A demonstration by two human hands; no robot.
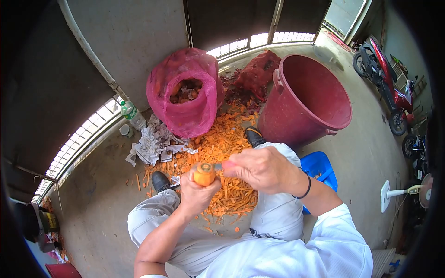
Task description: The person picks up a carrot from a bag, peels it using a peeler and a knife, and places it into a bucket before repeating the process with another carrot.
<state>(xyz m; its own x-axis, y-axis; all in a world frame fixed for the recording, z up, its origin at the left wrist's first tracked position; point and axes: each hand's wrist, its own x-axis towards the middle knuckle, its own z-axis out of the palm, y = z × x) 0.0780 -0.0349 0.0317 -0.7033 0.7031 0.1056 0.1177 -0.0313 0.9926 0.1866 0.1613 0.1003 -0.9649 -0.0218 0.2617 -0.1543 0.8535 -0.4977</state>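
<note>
Carrot in the left hand, raised over the lap, its trimmed end with a dark ring turned up towards the camera. Long axis foreshortened, seen nearly end-on; lower part hidden in the grip. Left hand clamped round it; right hand just to the right, fingers pinched on a small tool, mostly hidden, its dark tip level with the ringed end. Contact between tip and carrot: cannot tell. Left hand is nearer the carrot, being wrapped on it; the two hands are close together but apart.

Surface: concrete floor, with a heap of orange peelings below the hands and between the feet. Beyond the heap, a pink mesh bag with its mouth open, crumpled paper beside it, and a large red bin on the right. Blue basket beside the right leg.

Room: grey wall panels ahead; red motorbike and fan off to the right.
</note>
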